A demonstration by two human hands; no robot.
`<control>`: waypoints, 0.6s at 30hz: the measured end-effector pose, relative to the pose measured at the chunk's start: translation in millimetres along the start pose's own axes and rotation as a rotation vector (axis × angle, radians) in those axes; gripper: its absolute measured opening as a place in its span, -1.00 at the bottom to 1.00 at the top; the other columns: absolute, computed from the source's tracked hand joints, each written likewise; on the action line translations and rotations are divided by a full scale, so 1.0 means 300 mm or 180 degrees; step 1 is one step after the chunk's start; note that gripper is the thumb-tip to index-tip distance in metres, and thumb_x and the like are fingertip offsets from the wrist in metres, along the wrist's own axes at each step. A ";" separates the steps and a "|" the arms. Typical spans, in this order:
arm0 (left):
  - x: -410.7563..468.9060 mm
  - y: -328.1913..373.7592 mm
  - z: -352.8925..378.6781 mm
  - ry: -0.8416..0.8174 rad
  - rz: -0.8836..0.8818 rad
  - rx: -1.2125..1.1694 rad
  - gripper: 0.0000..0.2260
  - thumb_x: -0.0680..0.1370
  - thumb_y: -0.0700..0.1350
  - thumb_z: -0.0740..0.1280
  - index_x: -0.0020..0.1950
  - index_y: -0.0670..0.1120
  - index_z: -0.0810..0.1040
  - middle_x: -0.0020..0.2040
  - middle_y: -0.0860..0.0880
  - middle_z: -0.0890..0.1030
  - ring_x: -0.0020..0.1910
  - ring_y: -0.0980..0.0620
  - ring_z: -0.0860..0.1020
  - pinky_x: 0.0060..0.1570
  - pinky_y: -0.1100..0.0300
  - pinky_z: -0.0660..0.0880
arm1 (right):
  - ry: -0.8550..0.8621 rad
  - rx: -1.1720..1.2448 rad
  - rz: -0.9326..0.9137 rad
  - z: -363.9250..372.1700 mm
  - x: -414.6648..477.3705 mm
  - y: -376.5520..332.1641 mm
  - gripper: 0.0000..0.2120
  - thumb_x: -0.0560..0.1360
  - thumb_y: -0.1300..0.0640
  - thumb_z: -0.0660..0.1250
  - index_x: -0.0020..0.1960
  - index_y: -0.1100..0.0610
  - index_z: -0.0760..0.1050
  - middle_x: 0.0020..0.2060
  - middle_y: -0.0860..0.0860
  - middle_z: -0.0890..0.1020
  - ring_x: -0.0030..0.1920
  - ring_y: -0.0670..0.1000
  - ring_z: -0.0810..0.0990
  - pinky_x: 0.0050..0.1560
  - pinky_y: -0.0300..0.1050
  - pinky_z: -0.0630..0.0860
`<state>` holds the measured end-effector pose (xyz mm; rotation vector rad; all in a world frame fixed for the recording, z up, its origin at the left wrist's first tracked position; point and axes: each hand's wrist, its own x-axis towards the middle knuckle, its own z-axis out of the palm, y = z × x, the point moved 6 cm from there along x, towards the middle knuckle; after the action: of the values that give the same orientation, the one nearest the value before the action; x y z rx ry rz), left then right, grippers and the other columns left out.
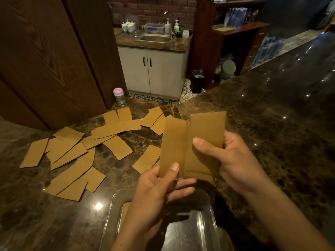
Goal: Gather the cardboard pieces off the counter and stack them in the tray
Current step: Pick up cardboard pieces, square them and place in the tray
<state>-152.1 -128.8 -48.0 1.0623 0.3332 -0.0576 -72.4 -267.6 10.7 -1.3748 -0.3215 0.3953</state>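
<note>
Hands hold brown cardboard pieces over the clear tray.
Left hand (154,185) pinches a tall piece (172,147); right hand (233,160) clamps another piece (206,129), its lower part hidden by fingers. The tray (112,214) sits at the counter's (272,124) near edge, partly cut off, one piece (125,211) inside. Flat loose pieces (72,156) lie scattered toward the left edge; the right side is bare.

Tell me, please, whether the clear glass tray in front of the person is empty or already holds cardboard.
Not empty: the clear glass tray holds at least one brown cardboard piece along its left side. The forearm hides how many.
</note>
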 end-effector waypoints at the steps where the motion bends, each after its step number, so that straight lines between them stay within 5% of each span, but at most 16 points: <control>1: 0.001 0.005 -0.001 -0.0012 -0.0007 -0.0097 -0.80 0.47 -0.09 0.40 -0.04 -0.16 0.74 0.00 -0.31 0.73 -0.11 -0.17 0.75 -0.13 0.08 0.71 | -0.0084 -0.0304 -0.0414 0.006 0.001 -0.047 -0.78 0.47 0.18 0.45 0.12 0.12 0.66 -0.03 0.00 0.76 -0.03 -0.02 0.74 -0.05 -0.16 0.64; 4: -0.001 0.016 -0.008 0.0009 0.0006 -0.0334 -0.73 0.44 -0.06 0.37 -0.01 -0.20 0.73 -0.01 -0.31 0.73 -0.18 -0.16 0.74 -0.15 0.04 0.71 | -0.0609 -0.1590 -0.1663 0.029 -0.037 -0.162 -0.80 0.49 0.20 0.51 0.09 0.03 0.69 -0.07 -0.07 0.58 -0.09 -0.10 0.60 -0.11 -0.31 0.55; 8: -0.021 0.030 -0.026 -0.0022 -0.0106 -0.0648 -0.54 0.48 0.12 0.30 0.09 -0.24 0.68 -0.02 -0.27 0.71 -0.09 -0.17 0.67 0.09 -0.16 0.55 | -0.1356 -0.3994 -0.2957 0.073 -0.110 -0.152 -0.67 0.54 0.00 0.44 0.30 -0.06 0.65 0.05 -0.04 0.42 0.01 -0.06 0.44 -0.07 -0.20 0.47; 11: -0.035 0.040 -0.016 -0.0274 -0.0044 -0.0449 -0.51 0.55 0.17 0.32 0.25 -0.19 0.63 0.16 -0.29 0.66 0.07 -0.16 0.61 0.17 -0.13 0.50 | -0.1675 -0.4733 -0.3025 0.076 -0.138 -0.082 -0.60 0.57 0.10 0.39 0.40 -0.09 0.55 0.06 -0.02 0.40 0.03 -0.02 0.42 -0.14 -0.11 0.48; 14: -0.026 0.027 -0.005 -0.0255 0.0112 -0.0365 -0.75 0.61 -0.15 0.34 0.26 -0.19 0.62 0.13 -0.28 0.69 -0.03 -0.08 0.68 -0.06 0.04 0.66 | -0.1760 -0.4992 -0.2845 0.065 -0.136 -0.054 -0.53 0.54 0.11 0.37 0.44 -0.11 0.48 0.07 -0.02 0.42 0.04 -0.02 0.44 -0.18 -0.09 0.54; 18: -0.012 0.024 -0.007 -0.0044 0.0134 -0.0595 -0.71 0.59 -0.25 0.26 0.31 -0.21 0.56 0.14 -0.29 0.70 -0.06 -0.14 0.71 -0.13 0.00 0.70 | -0.1917 -0.4793 -0.1503 0.035 -0.087 -0.134 -0.61 0.54 -0.06 0.27 0.34 -0.34 0.48 0.07 -0.31 0.43 0.05 -0.22 0.45 -0.16 -0.31 0.52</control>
<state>-154.6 -123.8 -41.7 0.8830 0.2978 0.0040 -96.9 -276.3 52.4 -2.5014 -1.6418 0.1018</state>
